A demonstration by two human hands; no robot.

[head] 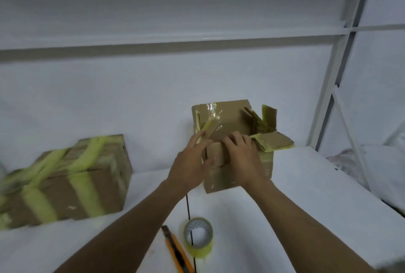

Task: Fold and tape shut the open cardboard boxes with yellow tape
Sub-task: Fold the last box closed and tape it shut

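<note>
A small open cardboard box (228,181) stands on the white table, its flaps up and edged with old yellow tape. My left hand (189,164) grips the near flap at its left end, fingers reaching up to the left flap. My right hand (242,154) presses on the same near flap (215,155) from above, fingers curled over its edge. The right flap (274,141) sticks out flat to the right. A roll of yellow tape (199,237) lies on the table near me, between my forearms.
A larger box (70,182) wrapped in yellow tape strips sits to the left. An orange utility knife (175,250) lies beside the roll. A thin black cord (190,224) runs across the roll. A white wall, an overhead shelf and a metal frame post (328,88) bound the space.
</note>
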